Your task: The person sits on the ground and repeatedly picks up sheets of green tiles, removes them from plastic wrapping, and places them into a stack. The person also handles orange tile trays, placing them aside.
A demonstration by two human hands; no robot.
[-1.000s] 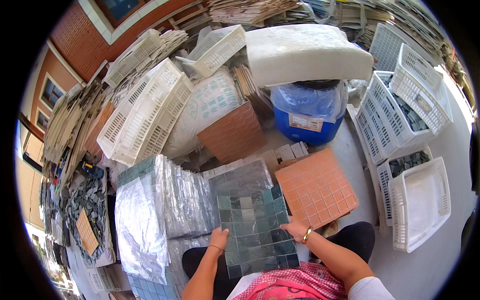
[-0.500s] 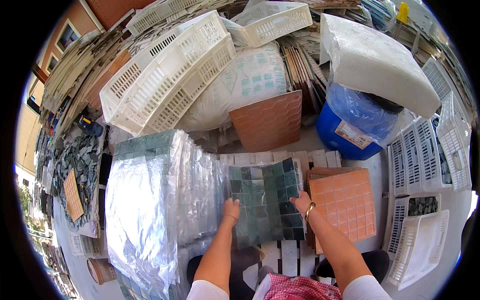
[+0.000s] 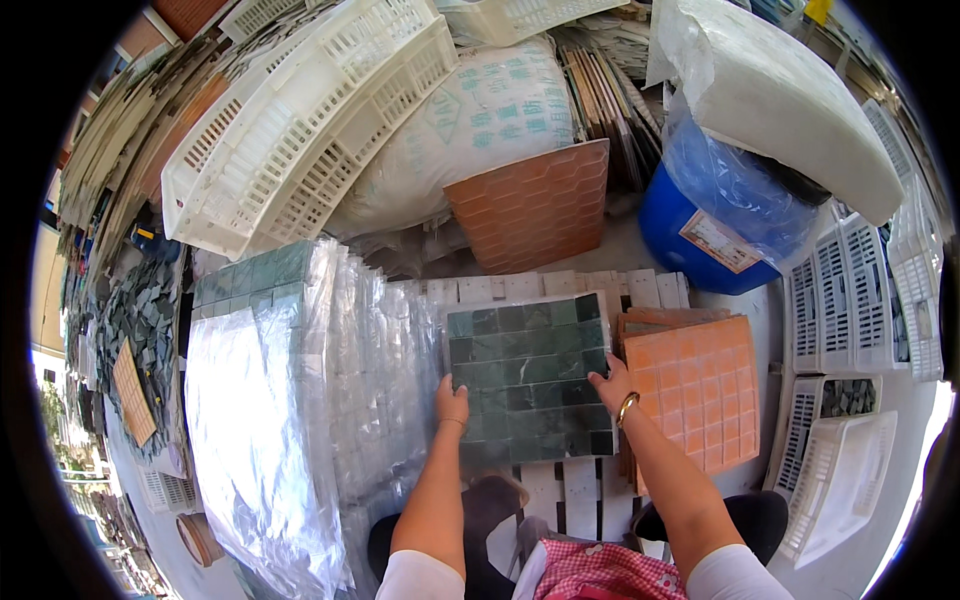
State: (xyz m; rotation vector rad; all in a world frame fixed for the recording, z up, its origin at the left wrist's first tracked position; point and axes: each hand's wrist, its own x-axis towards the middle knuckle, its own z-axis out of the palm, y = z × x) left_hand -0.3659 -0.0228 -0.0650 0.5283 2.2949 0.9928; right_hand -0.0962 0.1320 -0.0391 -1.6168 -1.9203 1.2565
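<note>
A mesh-like sheet of dark green square tiles (image 3: 530, 372) lies nearly flat in front of me, with a pale border showing at its far and right edges. My left hand (image 3: 452, 402) is closed on its left edge, thumb pointing forward. At the opposite edge my right hand (image 3: 611, 386), with a gold bangle at the wrist, grips the sheet with its thumb near the top face. The fingers under the edges are partly hidden. Beside my left hand stands a tall stack of plastic-wrapped green tile sheets (image 3: 270, 390).
Orange tile sheets (image 3: 695, 390) are piled at the right. White slats (image 3: 540, 490) run beneath. Farther off are a brown hexagon-patterned panel (image 3: 535, 210), a blue barrel (image 3: 690, 230) under a foam block (image 3: 780, 100), white crates (image 3: 310, 130) and a white sack (image 3: 470, 135). More crates (image 3: 840, 290) line the right.
The green tile sheet, sagging and tilted before, now lies flatter and squarer between both hands. My hands have shifted slightly, and the whole view has moved a little.
</note>
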